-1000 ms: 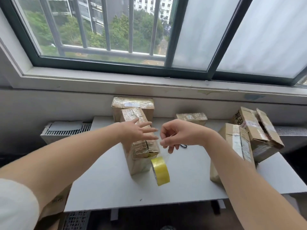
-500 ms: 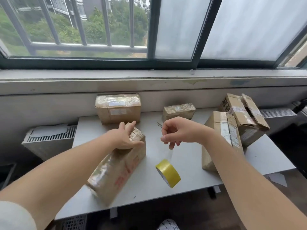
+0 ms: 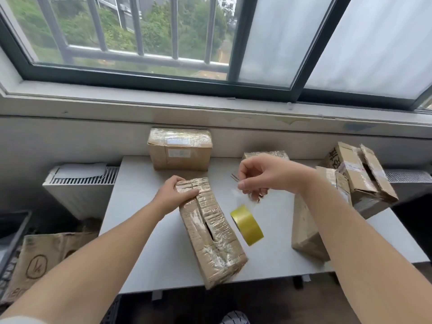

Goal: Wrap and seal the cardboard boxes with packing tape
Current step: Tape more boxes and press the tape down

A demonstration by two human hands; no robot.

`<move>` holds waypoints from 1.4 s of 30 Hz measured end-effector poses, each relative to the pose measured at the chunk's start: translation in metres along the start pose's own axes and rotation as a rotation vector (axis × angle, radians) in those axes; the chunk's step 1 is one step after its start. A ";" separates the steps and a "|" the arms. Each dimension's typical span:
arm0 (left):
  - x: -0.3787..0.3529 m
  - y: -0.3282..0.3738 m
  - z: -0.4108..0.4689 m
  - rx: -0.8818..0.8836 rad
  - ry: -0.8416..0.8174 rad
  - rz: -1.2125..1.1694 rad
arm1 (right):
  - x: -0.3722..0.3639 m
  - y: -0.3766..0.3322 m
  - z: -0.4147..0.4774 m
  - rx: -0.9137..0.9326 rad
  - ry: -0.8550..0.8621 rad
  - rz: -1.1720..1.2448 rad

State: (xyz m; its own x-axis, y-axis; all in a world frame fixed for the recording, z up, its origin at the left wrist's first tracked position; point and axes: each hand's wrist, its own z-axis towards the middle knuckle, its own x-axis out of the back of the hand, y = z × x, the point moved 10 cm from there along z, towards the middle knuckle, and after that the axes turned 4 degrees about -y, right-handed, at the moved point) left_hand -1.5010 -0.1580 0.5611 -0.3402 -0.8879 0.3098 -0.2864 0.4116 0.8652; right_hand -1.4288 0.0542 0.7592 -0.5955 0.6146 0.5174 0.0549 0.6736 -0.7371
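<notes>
Since half a second ago the long box [image 3: 210, 230] has come down from its tilt over the near edge and now lies flat on the grey surface [image 3: 140, 230], one end pointing toward the window [image 3: 140, 43] and the other close to the near edge. It is brown cardboard under wrinkled clear tape, with a dark gap along its top seam.

The left hand [image 3: 174, 195] grasps the box's far end, fingers curled over the end and thumb on top. The right hand [image 3: 264, 176] is raised to the right of that end, thumb and fingers pinching a strip of clear tape [image 3: 240, 195] that is blurred. The yellow tape roll [image 3: 247, 225] hangs tilted at the lower end of the strip, just beside the box's right side; whether it touches the surface cannot be told.

A taped box [image 3: 180, 150] sits at the back against the wall, and a small box [image 3: 266, 154] shows partly behind the right hand. On the right a tall box [image 3: 306, 225] is partly hidden by the right forearm, with an open-flapped box [image 3: 360, 174] beyond it. A white radiator [image 3: 79, 183] stands left of the surface, with a brown paper bag [image 3: 46, 258] on the floor below.
</notes>
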 end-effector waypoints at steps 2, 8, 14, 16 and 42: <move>-0.005 -0.004 0.002 0.017 0.008 -0.061 | 0.003 -0.012 -0.003 0.011 -0.048 -0.010; -0.007 0.009 0.003 -0.009 0.095 0.000 | 0.011 -0.063 -0.021 0.085 -0.155 -0.079; -0.010 0.009 0.004 -0.035 0.172 -0.093 | 0.015 -0.099 -0.027 0.187 -0.114 -0.038; -0.006 0.014 0.003 -0.035 0.218 -0.068 | 0.013 -0.105 -0.028 0.217 -0.102 -0.022; 0.032 0.016 0.026 -0.132 0.197 -0.080 | -0.020 -0.107 0.009 0.215 -0.295 0.146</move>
State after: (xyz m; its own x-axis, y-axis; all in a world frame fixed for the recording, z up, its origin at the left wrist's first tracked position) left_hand -1.5392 -0.1741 0.5748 -0.1366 -0.9448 0.2977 -0.1820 0.3193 0.9300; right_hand -1.4301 -0.0344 0.8239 -0.8004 0.5319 0.2764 0.0051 0.4671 -0.8842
